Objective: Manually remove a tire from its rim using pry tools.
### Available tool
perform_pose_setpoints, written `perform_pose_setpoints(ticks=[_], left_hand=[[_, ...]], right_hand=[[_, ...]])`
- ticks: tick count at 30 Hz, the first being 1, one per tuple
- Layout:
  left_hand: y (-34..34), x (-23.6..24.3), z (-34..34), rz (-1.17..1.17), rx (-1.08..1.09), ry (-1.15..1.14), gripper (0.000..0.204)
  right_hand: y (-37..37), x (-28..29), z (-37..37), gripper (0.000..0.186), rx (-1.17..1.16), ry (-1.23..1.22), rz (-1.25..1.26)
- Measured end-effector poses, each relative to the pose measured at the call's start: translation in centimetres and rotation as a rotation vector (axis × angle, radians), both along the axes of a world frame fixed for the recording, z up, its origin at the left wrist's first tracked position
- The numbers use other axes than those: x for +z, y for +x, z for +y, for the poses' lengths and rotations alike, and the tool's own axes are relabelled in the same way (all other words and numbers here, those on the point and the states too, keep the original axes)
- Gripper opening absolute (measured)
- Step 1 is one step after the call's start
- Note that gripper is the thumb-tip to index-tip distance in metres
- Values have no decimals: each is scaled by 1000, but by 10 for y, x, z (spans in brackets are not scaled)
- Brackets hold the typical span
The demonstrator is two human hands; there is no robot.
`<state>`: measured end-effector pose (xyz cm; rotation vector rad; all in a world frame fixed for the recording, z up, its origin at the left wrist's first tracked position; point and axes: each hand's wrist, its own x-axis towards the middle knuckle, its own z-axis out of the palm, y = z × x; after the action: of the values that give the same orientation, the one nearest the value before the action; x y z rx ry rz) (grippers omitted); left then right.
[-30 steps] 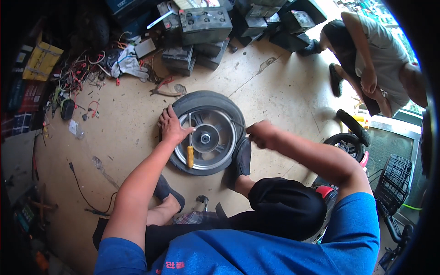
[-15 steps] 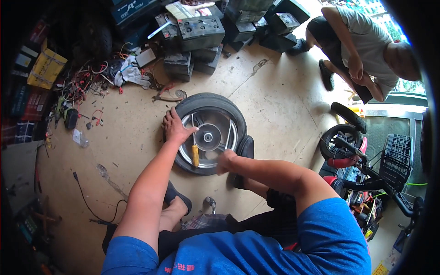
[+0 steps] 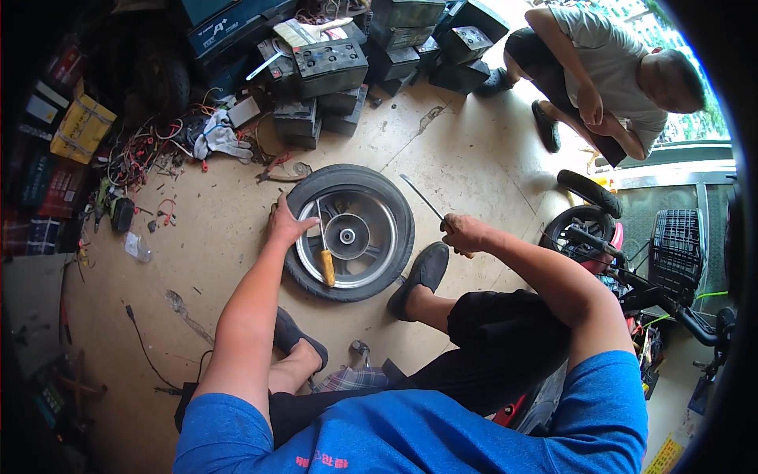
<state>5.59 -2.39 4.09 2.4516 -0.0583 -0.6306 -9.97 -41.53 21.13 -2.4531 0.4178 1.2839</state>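
Note:
A wheel with a black tyre (image 3: 388, 188) and a silver spoked rim lies flat on the floor before me. My left hand (image 3: 289, 226) rests on the tyre's left side with its fingers spread, the thumb reaching over the rim near a screwdriver shaft. That screwdriver, with a yellow handle (image 3: 328, 267), lies across the left part of the rim; no hand grips it. Off to the right of the wheel, my right hand (image 3: 467, 234) is closed around a metal tyre lever (image 3: 423, 196). The lever's bare end points up and left, apart from the tyre.
Black batteries (image 3: 330, 65) are stacked at the back. Tangled wires and a white glove (image 3: 221, 136) lie at far left, pliers (image 3: 276, 170) behind the wheel. A person (image 3: 604, 75) crouches at far right; a scooter (image 3: 624, 268) stands nearer. A hammer (image 3: 360, 351) lies by my feet.
My right hand has moved from the rim's lower right out beyond the wheel, bringing the tyre lever off the rim. My left hand stays on the tyre. The view has shifted slightly.

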Motion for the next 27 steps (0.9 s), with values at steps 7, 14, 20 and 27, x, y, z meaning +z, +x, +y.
perform_pose_setpoints(ticks=[7,14,20,27], left_hand=[[0,-6,29,649,398,-546,69],[2,98,5,598,231,-625,48],[14,205,-5,227,56,-231,42],[-18,242,34,-83,133,225,62]], right_hand=[[0,15,17,24,-111,262,-72],[34,75,61,25,32,351,-237],[45,122,99,27,88,292,-387],[49,121,170,28,-328,576,-517]])
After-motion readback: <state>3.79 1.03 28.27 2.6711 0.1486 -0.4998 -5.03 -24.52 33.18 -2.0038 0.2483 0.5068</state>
